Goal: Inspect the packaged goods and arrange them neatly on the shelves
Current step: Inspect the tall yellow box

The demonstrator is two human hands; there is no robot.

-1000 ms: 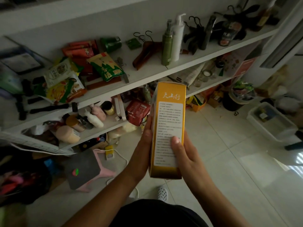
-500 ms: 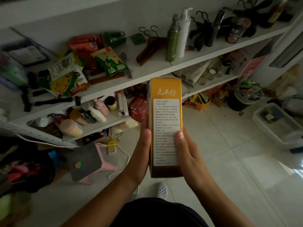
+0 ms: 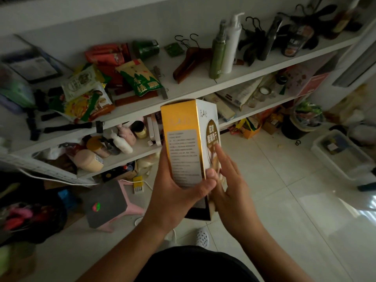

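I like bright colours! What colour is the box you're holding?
The box is golden yellow and white, seen in the head view.

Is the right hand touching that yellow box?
Touching. In the head view the right hand lays straight fingers on the white face of the yellow box; the left hand grips it.

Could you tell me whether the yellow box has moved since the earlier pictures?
Yes. The yellow box has turned about its long axis, its white front now showing on the right, while its top stays by the upper shelf edge.
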